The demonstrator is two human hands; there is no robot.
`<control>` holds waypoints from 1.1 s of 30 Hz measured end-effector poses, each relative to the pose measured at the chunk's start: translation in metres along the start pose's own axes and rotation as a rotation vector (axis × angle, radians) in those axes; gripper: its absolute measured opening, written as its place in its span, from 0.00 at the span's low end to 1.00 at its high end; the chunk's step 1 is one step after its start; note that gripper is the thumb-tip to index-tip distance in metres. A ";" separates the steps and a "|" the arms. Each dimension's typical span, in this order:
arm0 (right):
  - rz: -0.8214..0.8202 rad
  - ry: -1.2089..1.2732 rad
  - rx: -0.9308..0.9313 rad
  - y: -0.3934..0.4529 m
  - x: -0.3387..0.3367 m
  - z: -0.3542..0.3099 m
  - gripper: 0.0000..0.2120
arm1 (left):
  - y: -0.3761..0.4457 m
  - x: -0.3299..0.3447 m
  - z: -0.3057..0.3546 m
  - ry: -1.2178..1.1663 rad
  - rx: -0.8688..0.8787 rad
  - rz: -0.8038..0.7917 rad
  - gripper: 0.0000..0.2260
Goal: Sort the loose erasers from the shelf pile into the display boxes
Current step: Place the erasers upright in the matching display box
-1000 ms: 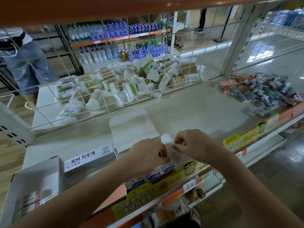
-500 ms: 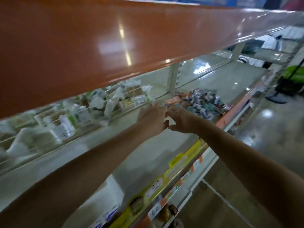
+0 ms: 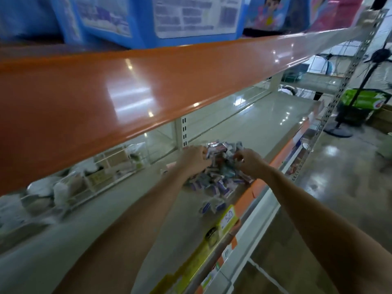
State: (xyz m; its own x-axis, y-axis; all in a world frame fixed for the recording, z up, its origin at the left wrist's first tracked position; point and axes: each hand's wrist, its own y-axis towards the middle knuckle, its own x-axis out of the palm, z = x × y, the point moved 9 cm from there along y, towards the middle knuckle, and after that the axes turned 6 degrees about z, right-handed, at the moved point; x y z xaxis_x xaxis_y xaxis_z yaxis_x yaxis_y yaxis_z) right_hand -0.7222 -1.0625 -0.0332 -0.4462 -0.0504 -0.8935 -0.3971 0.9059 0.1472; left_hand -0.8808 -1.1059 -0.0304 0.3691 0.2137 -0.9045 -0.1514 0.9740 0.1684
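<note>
So at about 9 o'clock, behind the wire divider (image 3: 118, 179), there's a blurry jumble of white packets (image 3: 57, 190) that aren't part of this job. Moving right, the left hand (image 3: 194, 161) is down on the near-left edge of the eraser pile (image 3: 220, 175), fingers curled into it like it's scooping up a bunch. I can't tell for sure whether it actually has any clamped. The pile sits around 1 o'clock on the grey shelf (image 3: 265, 124), spilling toward the orange front lip. The right hand (image 3: 248, 161) comes in at the pile's right side, fingertips pinched together near the top, though what's between them is too smeared to call. Both arms are stretched out long, I'd guess because the pile is well off to the side from where the display boxes are, and none of those boxes show up here.

Compared with half a second back, both hands have gone from hovering short of the heap to being right in it, and the view has swung up so the blue packages (image 3: 148, 20) on the orange shelf edge (image 3: 127, 90) above now show
</note>
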 end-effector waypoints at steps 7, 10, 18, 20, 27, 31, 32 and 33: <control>-0.022 0.125 -0.125 0.016 0.001 0.014 0.09 | 0.045 0.022 -0.003 0.028 -0.069 0.039 0.14; 0.015 0.099 -0.158 0.019 0.005 0.015 0.10 | 0.053 0.028 -0.004 0.047 -0.098 0.033 0.14; 0.103 0.104 -0.152 0.018 0.009 0.024 0.09 | 0.058 0.032 -0.002 0.011 -0.144 0.074 0.08; 0.110 0.085 -0.183 0.017 0.008 0.022 0.08 | 0.057 0.029 -0.002 -0.021 -0.152 0.088 0.08; -0.027 0.252 -0.156 0.013 0.007 0.021 0.17 | 0.036 0.003 -0.011 -0.272 -0.162 0.126 0.11; -0.082 0.489 -0.150 0.001 0.003 0.010 0.15 | 0.003 -0.019 -0.020 -0.525 -0.210 0.187 0.10; -0.101 0.577 -0.148 -0.003 0.002 0.006 0.14 | -0.006 -0.023 -0.021 -0.587 -0.210 0.194 0.10; -0.120 0.670 -0.150 -0.007 0.001 0.000 0.14 | -0.015 -0.028 -0.022 -0.647 -0.208 0.197 0.11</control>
State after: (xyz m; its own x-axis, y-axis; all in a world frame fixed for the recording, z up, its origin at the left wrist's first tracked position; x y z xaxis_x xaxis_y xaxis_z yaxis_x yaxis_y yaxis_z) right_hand -0.7197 -1.0691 -0.0354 -0.7721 -0.4387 -0.4597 -0.5595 0.8123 0.1646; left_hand -0.9093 -1.1284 -0.0162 0.7780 0.4493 -0.4391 -0.4199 0.8918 0.1684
